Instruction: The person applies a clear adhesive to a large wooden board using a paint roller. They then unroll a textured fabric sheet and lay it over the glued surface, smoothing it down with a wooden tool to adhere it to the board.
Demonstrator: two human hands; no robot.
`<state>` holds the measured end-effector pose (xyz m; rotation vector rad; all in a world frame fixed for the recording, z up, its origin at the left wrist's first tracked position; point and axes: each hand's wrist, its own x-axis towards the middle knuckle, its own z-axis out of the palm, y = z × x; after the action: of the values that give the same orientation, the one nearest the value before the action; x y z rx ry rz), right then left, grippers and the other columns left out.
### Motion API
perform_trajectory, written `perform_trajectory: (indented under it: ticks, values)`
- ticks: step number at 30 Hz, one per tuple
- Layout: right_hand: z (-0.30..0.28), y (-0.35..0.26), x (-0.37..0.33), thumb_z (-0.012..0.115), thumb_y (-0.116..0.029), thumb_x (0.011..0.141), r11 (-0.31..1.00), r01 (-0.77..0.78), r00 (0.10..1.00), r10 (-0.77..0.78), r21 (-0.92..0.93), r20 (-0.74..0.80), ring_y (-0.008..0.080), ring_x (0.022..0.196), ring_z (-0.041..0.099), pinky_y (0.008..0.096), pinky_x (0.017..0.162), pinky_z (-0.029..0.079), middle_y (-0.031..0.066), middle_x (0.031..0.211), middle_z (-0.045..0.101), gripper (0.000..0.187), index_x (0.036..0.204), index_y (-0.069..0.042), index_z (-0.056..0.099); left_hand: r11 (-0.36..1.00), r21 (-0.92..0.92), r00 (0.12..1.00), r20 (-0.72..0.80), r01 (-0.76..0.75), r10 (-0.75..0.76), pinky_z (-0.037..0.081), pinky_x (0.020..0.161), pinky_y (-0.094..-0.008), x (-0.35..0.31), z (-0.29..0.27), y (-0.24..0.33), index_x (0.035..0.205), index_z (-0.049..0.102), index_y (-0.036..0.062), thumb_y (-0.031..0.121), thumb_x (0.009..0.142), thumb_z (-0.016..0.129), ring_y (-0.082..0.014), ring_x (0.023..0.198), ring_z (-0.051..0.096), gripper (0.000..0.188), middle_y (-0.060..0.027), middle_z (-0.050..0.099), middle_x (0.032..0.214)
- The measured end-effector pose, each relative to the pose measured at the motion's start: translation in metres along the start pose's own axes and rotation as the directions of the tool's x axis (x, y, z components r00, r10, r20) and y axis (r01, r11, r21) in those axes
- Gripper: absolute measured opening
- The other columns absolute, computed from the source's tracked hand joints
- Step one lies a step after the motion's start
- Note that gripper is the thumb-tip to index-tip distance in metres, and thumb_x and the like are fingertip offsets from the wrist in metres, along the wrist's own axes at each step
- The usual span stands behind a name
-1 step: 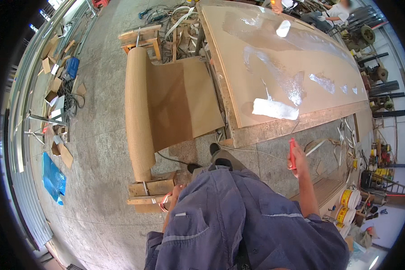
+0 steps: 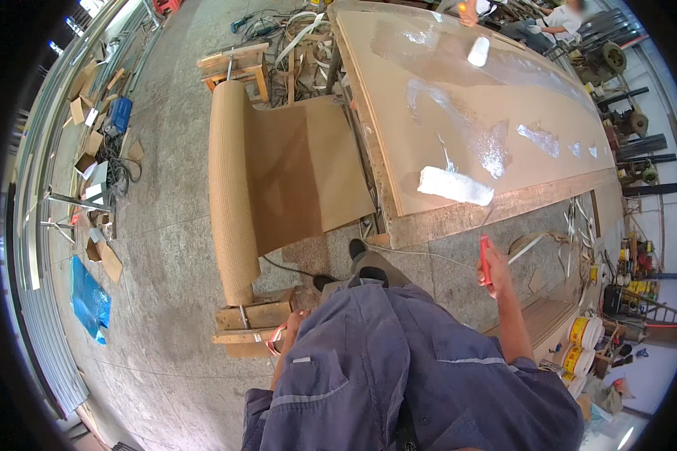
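Note:
My right hand (image 2: 496, 276) is closed round the red handle of a paint roller (image 2: 456, 186). Its white, wet-looking sleeve lies on the near edge of a brown board (image 2: 534, 98), where white streaks and damp, darker patches show. My left hand (image 2: 296, 322) hangs low beside my jacket, close to a wooden stand (image 2: 259, 323); its fingers are mostly hidden. Something red and white loops by that wrist. At the far side of the board, a co-worker's hand (image 2: 468, 13) holds another white roller (image 2: 478, 51) on the surface.
Left of the board, a roll of woven tan material (image 2: 232, 188) rests on a bar between wooden stands, its sheet reaching the board's table. A cable crosses the floor by my feet. White buckets (image 2: 585, 332) stand at right. Another person (image 2: 560, 24) sits at the far right.
My right hand and the paint roller have shifted slightly left, the sleeve moving a little along the board's near edge. The co-worker's roller has moved slightly right and nearer. My left hand stays put.

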<state>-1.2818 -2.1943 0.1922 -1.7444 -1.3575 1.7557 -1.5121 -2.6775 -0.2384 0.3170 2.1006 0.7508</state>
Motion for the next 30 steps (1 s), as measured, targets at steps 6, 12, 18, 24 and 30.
perform_trajectory:
  ticks: [6, 12, 18, 24, 30]
  values:
    - [0.018, -0.019, 0.068, 0.046, -0.030, 0.098, 0.923, 0.089, 0.996, -0.086, -0.373, 0.024, 0.0108, 0.040, 0.045, 0.0266, 0.035, 0.037, 0.0023, 0.061, 0.051, 0.043, 0.137, -0.013, 0.047, 0.990, 0.143, 0.995, -0.094, -0.021, 0.035, 0.054, 0.068, -0.0455, 0.009, -0.047, 0.039, 0.106, 0.064, -0.0019, 0.040, 0.089, 0.058, -0.0377, 0.076, 0.068, 0.046, -0.0236, 0.068, 0.084]
    - [0.052, -0.092, 0.200, 0.045, -0.045, 0.097, 0.863, 0.204, 0.979, -0.169, -0.461, 0.116, 0.0102, 0.039, 0.045, 0.0270, 0.034, 0.036, 0.0013, 0.058, 0.049, 0.048, 0.133, -0.014, 0.052, 0.879, -0.460, 0.961, -0.162, 0.126, -0.223, 0.053, 0.052, -0.0326, 0.009, -0.071, 0.115, 0.098, 0.062, -0.0061, 0.032, 0.094, 0.057, -0.0202, 0.064, 0.067, 0.039, -0.0151, 0.067, 0.077]
    - [0.153, -0.207, 0.333, 0.042, -0.054, 0.097, 0.788, 0.305, 0.952, -0.247, -0.534, 0.179, 0.0136, 0.035, 0.043, 0.0298, 0.034, 0.034, 0.0025, 0.055, 0.047, 0.048, 0.115, -0.012, 0.056, 0.964, -0.204, 0.964, -0.170, 0.170, -0.206, 0.053, 0.056, -0.0331, -0.022, -0.085, 0.156, 0.091, 0.063, -0.0064, 0.032, 0.094, 0.055, -0.0212, 0.064, 0.068, 0.040, -0.0144, 0.068, 0.078]
    - [0.215, -0.232, 0.377, 0.041, -0.046, 0.099, 0.868, 0.266, 0.962, -0.209, -0.418, 0.177, 0.0147, 0.035, 0.041, 0.0311, 0.034, 0.034, 0.0023, 0.053, 0.044, 0.042, 0.124, -0.015, 0.053, 0.959, -0.197, 0.956, -0.173, 0.202, -0.237, 0.052, 0.064, -0.0354, -0.018, -0.084, 0.133, 0.089, 0.065, -0.0033, 0.038, 0.092, 0.055, -0.0236, 0.064, 0.068, 0.043, -0.0143, 0.067, 0.072]
    - [0.125, -0.147, 0.231, 0.040, -0.045, 0.100, 0.765, 0.303, 0.952, -0.215, -0.569, 0.218, 0.0130, 0.034, 0.045, 0.0291, 0.033, 0.034, 0.0033, 0.051, 0.048, 0.043, 0.128, -0.015, 0.054, 0.923, -0.365, 0.975, -0.130, 0.123, -0.181, 0.053, 0.058, -0.0348, 0.028, -0.077, 0.151, 0.091, 0.065, -0.0039, 0.034, 0.092, 0.057, -0.0234, 0.063, 0.067, 0.039, -0.0144, 0.068, 0.073]
